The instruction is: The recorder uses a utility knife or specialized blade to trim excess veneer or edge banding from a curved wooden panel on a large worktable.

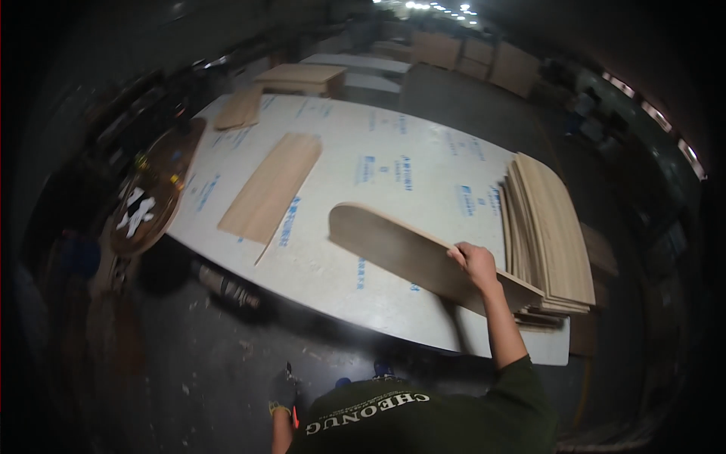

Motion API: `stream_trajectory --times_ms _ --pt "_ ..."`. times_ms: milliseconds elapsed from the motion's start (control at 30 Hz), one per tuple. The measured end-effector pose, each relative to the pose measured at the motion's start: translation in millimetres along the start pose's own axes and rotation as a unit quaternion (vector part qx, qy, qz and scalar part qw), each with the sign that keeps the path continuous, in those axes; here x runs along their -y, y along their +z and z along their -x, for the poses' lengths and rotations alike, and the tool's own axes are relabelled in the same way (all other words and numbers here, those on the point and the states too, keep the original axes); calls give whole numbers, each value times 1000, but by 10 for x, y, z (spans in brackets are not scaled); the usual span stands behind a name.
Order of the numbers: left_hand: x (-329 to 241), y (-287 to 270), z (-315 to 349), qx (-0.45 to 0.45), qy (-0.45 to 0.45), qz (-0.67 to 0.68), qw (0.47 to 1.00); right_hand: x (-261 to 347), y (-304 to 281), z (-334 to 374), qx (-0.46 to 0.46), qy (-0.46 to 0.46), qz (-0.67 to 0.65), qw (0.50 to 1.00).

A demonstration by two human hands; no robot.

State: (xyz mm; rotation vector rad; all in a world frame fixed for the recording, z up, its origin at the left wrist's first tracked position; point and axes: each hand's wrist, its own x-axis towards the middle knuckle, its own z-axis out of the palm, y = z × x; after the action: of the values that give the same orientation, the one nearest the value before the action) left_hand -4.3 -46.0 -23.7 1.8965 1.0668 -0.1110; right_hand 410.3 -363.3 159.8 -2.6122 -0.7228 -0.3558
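My right hand (475, 263) is closed over the upper long edge of a thin wooden board (401, 246) with one rounded end. The board stands on its edge, tilted, its rounded end toward the middle of the table and its other end at a stack of boards (556, 234) on the right. Low beside my body hangs my left hand (283, 393), in a dark glove with a yellowish cuff. A narrow dark tip and a bit of orange show beside it; what it holds is too dim to make out. Another round-ended board (274, 185) lies flat to the left.
The pale table (355, 295) has blue printing and a curved near edge in this view. Smaller wooden pieces (239, 108) lie at its far left. Beside it is a brown round-edged surface (155, 189) with a white cloth-like thing (136, 212). Behind stands a wooden stack (302, 78).
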Motion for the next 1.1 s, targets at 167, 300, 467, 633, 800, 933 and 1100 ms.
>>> stream_trajectory --times_ms 167,300,467,633,800,933,1100 --pt "815 228 -115 -98 45 -87 990 1153 768 -806 62 -118 17 991" --pt "971 318 10 -90 13 -70 993 1820 1240 -1242 54 -184 15 981" --pt "1403 487 188 -112 -86 31 989 2271 1633 -1660 151 -214 130 956" --pt "1530 649 289 -186 30 -204 961 2170 1653 -1713 158 -202 157 954" --pt "1542 498 136 -117 -6 -112 987 1553 1067 -1160 51 -153 66 985" --pt "1374 389 -203 -67 15 -77 995 640 464 -427 -24 -100 49 993" --pt "997 264 -582 25 4 -9 1000 -267 -130 498 -119 -28 132 984"
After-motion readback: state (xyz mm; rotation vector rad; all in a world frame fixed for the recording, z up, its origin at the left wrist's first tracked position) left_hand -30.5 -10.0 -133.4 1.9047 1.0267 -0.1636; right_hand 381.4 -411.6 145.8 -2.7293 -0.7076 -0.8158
